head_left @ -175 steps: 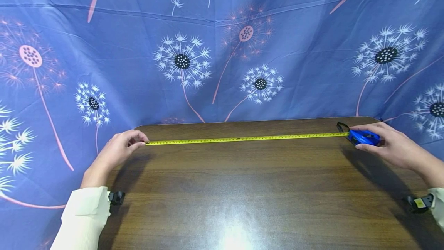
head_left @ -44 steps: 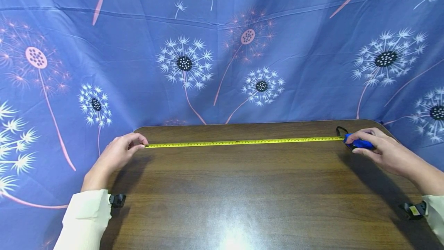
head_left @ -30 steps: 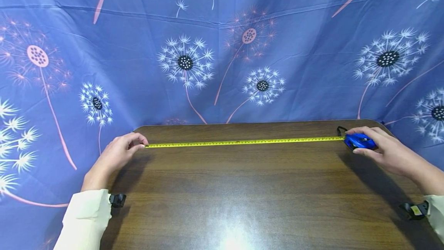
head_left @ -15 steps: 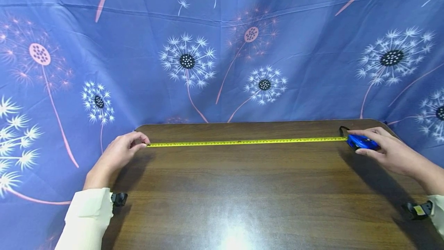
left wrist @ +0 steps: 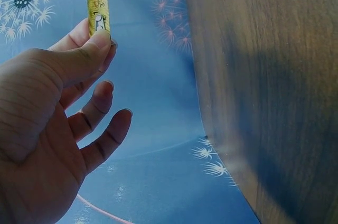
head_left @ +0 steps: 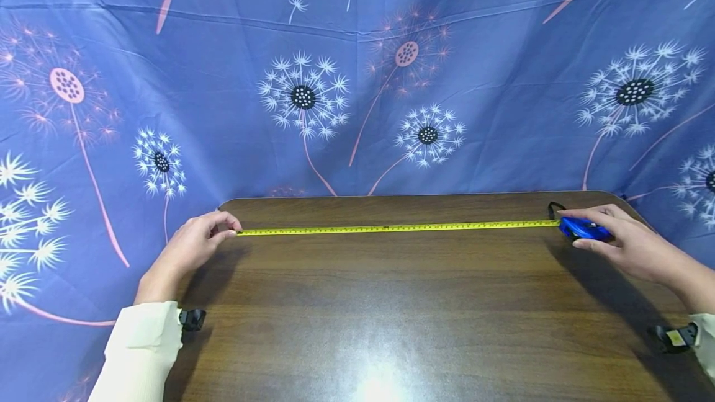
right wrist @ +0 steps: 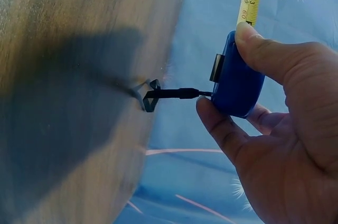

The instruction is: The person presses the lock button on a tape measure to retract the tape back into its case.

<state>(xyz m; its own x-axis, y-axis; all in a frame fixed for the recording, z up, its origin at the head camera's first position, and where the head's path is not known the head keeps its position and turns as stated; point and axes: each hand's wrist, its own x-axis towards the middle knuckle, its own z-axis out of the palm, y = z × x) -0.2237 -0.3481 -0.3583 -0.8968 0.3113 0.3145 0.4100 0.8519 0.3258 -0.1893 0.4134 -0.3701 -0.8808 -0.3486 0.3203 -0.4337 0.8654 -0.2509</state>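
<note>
A tape measure with a blue case (head_left: 584, 229) is in my right hand (head_left: 631, 241), thumb and fingers gripping it from opposite sides. Its yellow blade (head_left: 391, 228) runs straight across to my left hand (head_left: 195, 242). There the thumb and index finger pinch the blade's end, while the other fingers are loosely bent in the left wrist view. In the right wrist view, the thumb presses at the mouth of the case (right wrist: 238, 84), near the 60 mark. A black wrist strap (right wrist: 177, 93) dangles from the case.
Below the tape lies a brown wood-grain table (head_left: 380, 303), with shadows of both hands on it. Behind and at the sides hangs a blue cloth (head_left: 223, 79) printed with dandelions. Each wrist wears a small black camera (head_left: 192, 320).
The right fingers shifted on the case between 1.5 and 1.0 seconds ago, uncovering more of its blue side. The blade stays stretched, and the left pinch is unchanged. The head view drifted slightly.
</note>
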